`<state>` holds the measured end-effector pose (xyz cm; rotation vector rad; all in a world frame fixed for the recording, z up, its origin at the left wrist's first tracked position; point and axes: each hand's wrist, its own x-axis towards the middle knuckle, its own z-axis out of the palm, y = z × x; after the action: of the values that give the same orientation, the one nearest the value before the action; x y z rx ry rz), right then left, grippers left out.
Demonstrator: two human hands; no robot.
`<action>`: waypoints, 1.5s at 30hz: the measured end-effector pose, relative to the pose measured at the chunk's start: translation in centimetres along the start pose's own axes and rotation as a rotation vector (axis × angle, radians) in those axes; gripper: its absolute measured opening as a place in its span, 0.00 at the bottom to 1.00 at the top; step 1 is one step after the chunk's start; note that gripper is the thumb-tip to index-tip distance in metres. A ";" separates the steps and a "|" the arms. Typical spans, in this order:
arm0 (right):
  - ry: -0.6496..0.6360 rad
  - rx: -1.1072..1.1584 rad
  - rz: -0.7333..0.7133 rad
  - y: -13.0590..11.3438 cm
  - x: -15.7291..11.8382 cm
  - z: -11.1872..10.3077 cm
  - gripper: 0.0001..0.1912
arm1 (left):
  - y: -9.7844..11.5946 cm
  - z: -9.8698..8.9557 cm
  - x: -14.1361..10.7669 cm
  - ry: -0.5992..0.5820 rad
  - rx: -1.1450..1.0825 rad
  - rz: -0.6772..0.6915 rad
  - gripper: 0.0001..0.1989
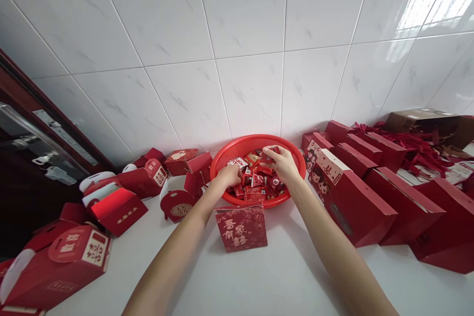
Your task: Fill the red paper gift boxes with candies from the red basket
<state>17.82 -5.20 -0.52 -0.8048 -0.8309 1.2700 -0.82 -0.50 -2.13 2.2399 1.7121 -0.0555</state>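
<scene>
A red plastic basket (222,150) holds a heap of small wrapped candies (255,192), mostly red with some white and gold. My right hand (284,164) is over the basket's right half, thumb and fingers closed on a red-wrapped candy (273,151). Down at the heap's left side, my left hand (230,176) has its fingers curled in among the wrappers; what they grip, if anything, is hidden. In front of the basket, between my forearms, a red gift box (241,229) with pale Chinese characters stands upright on the white table (229,286).
Red gift boxes (126,210) of several shapes crowd the left side. Tall red boxes (351,197) stand in rows on the right, with dark red ribbons (411,155) and a cardboard box (418,121) behind them. A tiled wall (248,94) rises close behind the basket. A dark door (33,168) is at left.
</scene>
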 end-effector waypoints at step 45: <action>-0.179 0.050 0.215 -0.6 -0.1 -0.3 0.15 | 0.0 -1.1 -1.5 0.523 -0.792 0.512 0.16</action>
<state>18.30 -5.39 -0.17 -0.7631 -0.8683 1.5654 -1.43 -1.63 -0.75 2.0382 0.9886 1.1844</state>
